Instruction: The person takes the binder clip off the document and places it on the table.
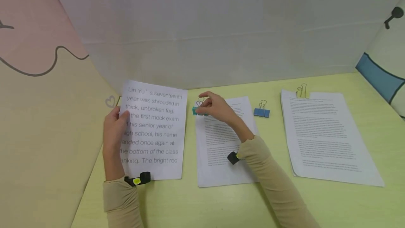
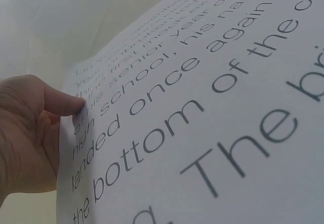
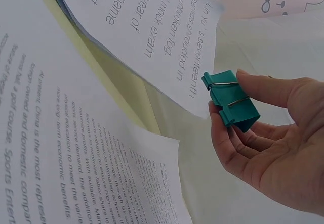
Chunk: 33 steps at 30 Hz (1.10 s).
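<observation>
On the left, my left hand (image 1: pixel 114 129) grips the side edge of a stack of large-print paper (image 1: pixel 155 129), thumb on the printed face and fingers behind it. In the left wrist view the thumb presses near the start of the lines, and the stack is tilted up. My right hand (image 1: pixel 216 106) holds a teal binder clip (image 3: pixel 233 100) between thumb and fingers, beside the top right corner of that stack. The clip's wire handles lie against its body in the right wrist view. Beneath the right forearm lies a middle stack of small-print paper (image 1: pixel 221 150).
A blue binder clip (image 1: pixel 261 112) stands on the yellow-green table (image 1: pixel 177 203) right of the middle stack. Farther right lies another printed stack (image 1: pixel 329 143) with a yellow binder clip (image 1: pixel 303 92) on its top edge. A pale cloth wall (image 1: pixel 221 38) rises behind the table.
</observation>
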Each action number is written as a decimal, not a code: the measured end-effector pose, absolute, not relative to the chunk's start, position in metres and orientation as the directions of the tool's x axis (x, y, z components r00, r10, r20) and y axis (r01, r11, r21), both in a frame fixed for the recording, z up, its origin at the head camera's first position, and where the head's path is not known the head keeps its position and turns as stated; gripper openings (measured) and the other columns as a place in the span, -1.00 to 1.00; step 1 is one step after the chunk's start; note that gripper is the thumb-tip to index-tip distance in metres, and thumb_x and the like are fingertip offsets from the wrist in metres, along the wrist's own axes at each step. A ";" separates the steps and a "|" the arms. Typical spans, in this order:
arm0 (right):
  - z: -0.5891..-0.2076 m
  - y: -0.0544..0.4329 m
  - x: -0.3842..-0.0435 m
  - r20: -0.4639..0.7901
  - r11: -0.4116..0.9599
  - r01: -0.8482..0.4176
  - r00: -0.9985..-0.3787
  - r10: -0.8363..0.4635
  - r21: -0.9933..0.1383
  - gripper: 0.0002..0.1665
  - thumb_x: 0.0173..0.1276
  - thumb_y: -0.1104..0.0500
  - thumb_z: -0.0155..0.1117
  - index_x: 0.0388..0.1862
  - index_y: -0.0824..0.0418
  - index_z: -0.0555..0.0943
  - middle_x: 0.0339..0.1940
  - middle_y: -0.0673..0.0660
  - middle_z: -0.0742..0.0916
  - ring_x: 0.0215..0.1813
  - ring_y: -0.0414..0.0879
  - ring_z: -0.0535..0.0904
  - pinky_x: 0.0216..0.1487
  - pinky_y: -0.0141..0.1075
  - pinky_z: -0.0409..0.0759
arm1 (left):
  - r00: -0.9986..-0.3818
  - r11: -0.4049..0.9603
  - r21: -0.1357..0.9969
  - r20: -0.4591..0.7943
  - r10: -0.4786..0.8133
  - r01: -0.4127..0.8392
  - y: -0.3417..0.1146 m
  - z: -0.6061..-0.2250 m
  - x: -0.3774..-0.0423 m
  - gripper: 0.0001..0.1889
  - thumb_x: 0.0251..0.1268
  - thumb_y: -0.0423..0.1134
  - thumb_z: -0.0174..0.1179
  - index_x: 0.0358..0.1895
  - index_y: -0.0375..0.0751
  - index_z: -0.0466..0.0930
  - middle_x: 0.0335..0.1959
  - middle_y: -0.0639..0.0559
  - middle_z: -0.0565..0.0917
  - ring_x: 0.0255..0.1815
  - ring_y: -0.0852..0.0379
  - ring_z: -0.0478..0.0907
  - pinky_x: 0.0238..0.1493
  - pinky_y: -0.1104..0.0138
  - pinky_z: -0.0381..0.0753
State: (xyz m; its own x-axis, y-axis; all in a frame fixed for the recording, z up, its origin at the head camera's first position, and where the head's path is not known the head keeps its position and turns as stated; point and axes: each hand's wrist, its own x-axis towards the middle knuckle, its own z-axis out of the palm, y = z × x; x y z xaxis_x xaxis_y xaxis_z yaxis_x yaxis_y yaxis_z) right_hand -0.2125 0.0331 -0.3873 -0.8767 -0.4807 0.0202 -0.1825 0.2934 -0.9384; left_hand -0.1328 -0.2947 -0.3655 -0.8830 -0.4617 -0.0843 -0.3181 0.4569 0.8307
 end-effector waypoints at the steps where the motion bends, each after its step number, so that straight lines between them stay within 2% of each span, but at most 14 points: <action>1: -0.387 0.033 -0.212 0.019 0.292 -0.181 -0.875 -0.483 -0.939 -0.30 0.40 0.21 0.44 0.44 0.36 0.42 -0.07 0.23 0.77 -0.03 0.08 0.68 -0.02 -0.18 0.58 | -0.883 0.462 0.826 -0.087 -0.461 -0.323 -0.295 -0.365 -0.134 -0.50 0.68 -0.03 -0.11 0.52 -0.11 0.40 -0.02 -0.12 0.61 -0.27 0.17 0.56 -0.25 0.40 0.52; 6: -0.389 0.030 -0.212 0.008 0.298 -0.173 -0.876 -0.482 -0.939 -0.31 0.42 0.21 0.42 0.44 0.37 0.42 -0.05 0.26 0.76 -0.02 0.09 0.68 -0.02 -0.18 0.58 | -0.880 0.482 0.807 -0.092 -0.467 -0.340 -0.297 -0.366 -0.136 -0.50 0.69 -0.04 -0.13 0.51 -0.14 0.40 0.01 -0.16 0.62 -0.25 0.14 0.56 -0.25 0.39 0.52; 13: -0.392 0.024 -0.211 -0.030 0.345 -0.157 -0.877 -0.480 -0.925 -0.30 0.47 0.10 0.37 0.47 0.37 0.41 -0.02 0.25 0.76 0.00 0.07 0.67 0.04 -0.15 0.59 | -0.869 0.492 0.786 -0.110 -0.483 -0.373 -0.307 -0.368 -0.131 -0.45 0.69 0.02 -0.16 0.59 -0.05 0.31 0.08 -0.17 0.60 -0.22 0.11 0.55 -0.25 0.36 0.52; 19: -0.395 0.020 -0.211 -0.063 0.389 -0.146 -0.876 -0.478 -0.910 -0.30 0.48 0.06 0.35 0.46 0.35 0.42 0.01 0.25 0.74 0.02 0.07 0.65 0.08 -0.11 0.58 | -0.858 0.476 0.789 -0.121 -0.499 -0.389 -0.313 -0.368 -0.130 -0.46 0.68 0.00 -0.14 0.58 -0.06 0.32 0.12 -0.19 0.61 -0.20 0.08 0.56 -0.23 0.33 0.53; 28: -0.403 0.014 -0.211 -0.110 0.419 -0.150 -0.838 -0.535 -0.895 -0.29 0.49 0.01 0.33 0.44 0.40 0.43 0.00 0.24 0.71 -0.07 0.03 0.64 -0.04 -0.18 0.61 | -0.858 0.525 0.739 -0.138 -0.495 -0.422 -0.318 -0.370 -0.133 -0.47 0.69 -0.05 -0.17 0.54 -0.18 0.37 0.06 -0.26 0.62 -0.26 0.04 0.56 -0.35 0.34 0.51; 33: -0.404 0.011 -0.209 -0.112 0.419 -0.155 -0.829 -0.548 -0.895 -0.30 0.50 0.02 0.31 0.42 0.43 0.43 0.01 0.25 0.70 -0.10 0.02 0.64 -0.07 -0.20 0.61 | -0.847 0.522 0.741 -0.119 -0.518 -0.423 -0.320 -0.371 -0.134 -0.49 0.69 -0.07 -0.14 0.53 -0.19 0.38 0.11 -0.27 0.62 -0.22 0.05 0.55 -0.28 0.33 0.49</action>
